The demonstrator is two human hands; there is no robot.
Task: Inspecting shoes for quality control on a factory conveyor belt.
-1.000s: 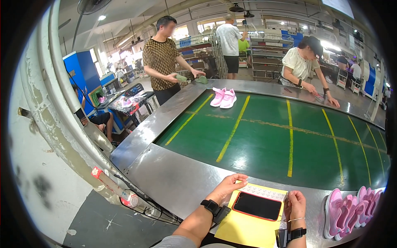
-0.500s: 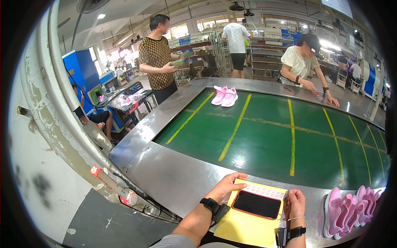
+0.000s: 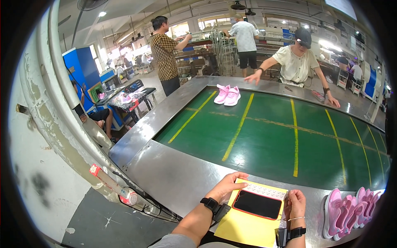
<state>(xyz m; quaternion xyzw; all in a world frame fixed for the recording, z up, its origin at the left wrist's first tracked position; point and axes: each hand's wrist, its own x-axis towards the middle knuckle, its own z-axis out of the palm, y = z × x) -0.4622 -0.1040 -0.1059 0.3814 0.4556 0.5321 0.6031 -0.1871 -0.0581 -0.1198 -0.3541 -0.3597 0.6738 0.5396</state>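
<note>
head view: both hands rest at the yellow sheet's (image 3: 244, 225) edges, phone (image 3: 257, 204) between.

Bright overhead lamps glare off the steel table (image 3: 173, 173); fisheye edges bend darkly.

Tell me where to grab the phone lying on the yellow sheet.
Probably best by its two long edges, from above. The phone lies flat, screen up, on the yellow sheet, so only the edges offer purchase. The left hand and right hand flank its short ends, leaving the long edges free.
</note>
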